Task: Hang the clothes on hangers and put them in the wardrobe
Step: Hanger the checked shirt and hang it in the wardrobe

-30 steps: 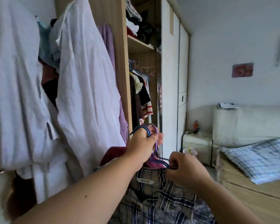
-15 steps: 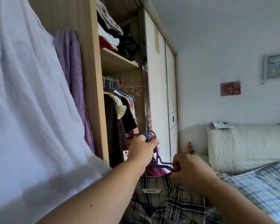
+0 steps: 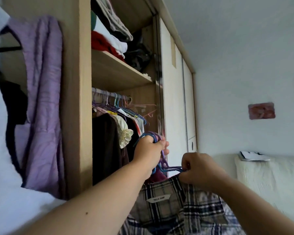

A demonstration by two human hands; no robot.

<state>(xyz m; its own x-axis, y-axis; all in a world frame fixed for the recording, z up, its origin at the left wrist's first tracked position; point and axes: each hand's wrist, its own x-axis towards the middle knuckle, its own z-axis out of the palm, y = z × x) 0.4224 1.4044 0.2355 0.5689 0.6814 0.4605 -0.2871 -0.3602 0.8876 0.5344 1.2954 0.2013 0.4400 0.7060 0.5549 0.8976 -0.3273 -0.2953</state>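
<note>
Head view: the scene from below the hands, looking up into the open wardrobe
Wardrobe: light wood; one open compartment with a shelf above and a rail beneath it
Shelf: folded clothes stacked on it, white, red and grey
Rail: crowded with coloured hangers; hanging clothes below, dark ones and a cream ruffled piece
White garment: fills the left edge, close to the camera
Purple garment: hangs against the wooden panel left of the open compartment
Plaid shirt: low in the middle, below both hands, collar label facing the camera, in front of the open compartment and beneath the rail
Maroon garment: a small part shows between the hands, just above the plaid collar
Left hand: fingers closed around the hooks of the blue and purple hangers
Right hand: fingers pinched shut on the hangers' right end and the plaid collar edge
Hangers: bunched together, hooks in the left fist, arms running to the right hand
</note>
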